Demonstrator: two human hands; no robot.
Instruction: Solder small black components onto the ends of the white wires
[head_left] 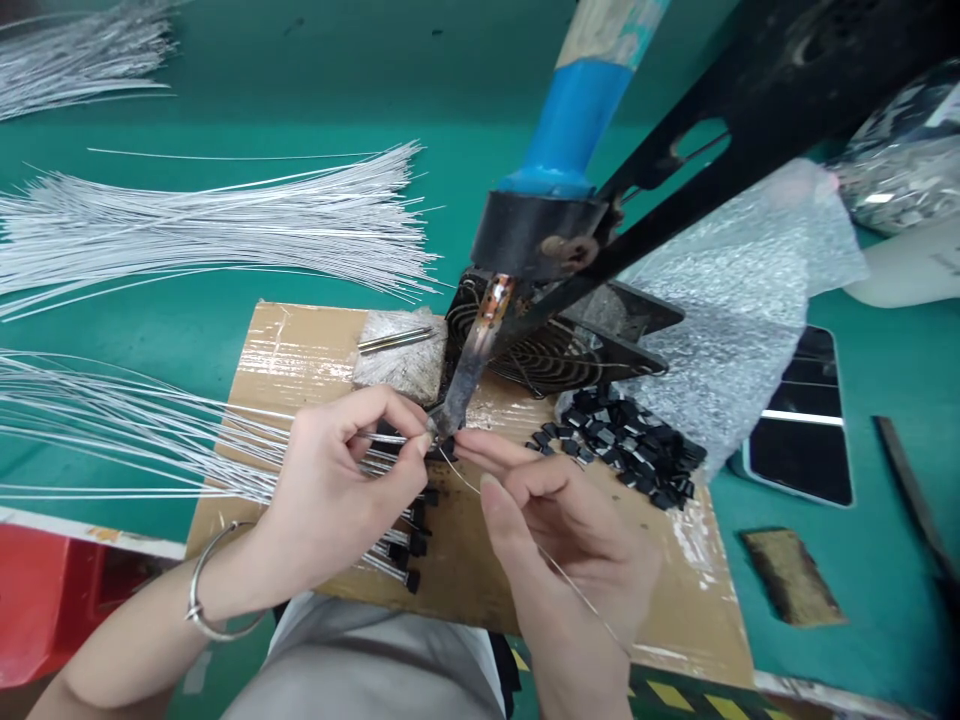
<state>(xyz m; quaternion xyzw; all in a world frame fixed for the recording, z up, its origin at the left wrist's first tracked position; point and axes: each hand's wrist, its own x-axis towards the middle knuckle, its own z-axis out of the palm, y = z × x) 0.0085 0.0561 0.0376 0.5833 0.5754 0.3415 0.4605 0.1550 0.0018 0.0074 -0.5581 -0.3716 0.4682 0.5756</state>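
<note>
- Nearest, a thin metal bangle (pixel 206 590) rings the wrist of the left hand (pixel 337 490). Its thumb and forefinger are pinched on a stiff white wire (pixel 382 437) ending in a small black part (pixel 444 447).
- The right hand (pixel 570 530) pinches a fine silvery strand (pixel 559 570), which trails back over its palm. The strand's front end reaches the black part.
- Under the left hand lie finished wires, each capped by a blocky black end (pixel 411 578), on a tape-glazed cardboard sheet (pixel 300 350).
- Just above both sets of fingertips, the dull grey iron tip (pixel 465 375) slants down onto the black part.
- Right of the right hand sits a heap of loose black parts (pixel 637 450), at the edge of crinkled bubble wrap (pixel 750 290).
- Beyond the hands stands a round wire fan grille (pixel 555 355). Left of it, fanned bundles of white wires (pixel 225 220) spread over the smooth green table (pixel 337 80).
</note>
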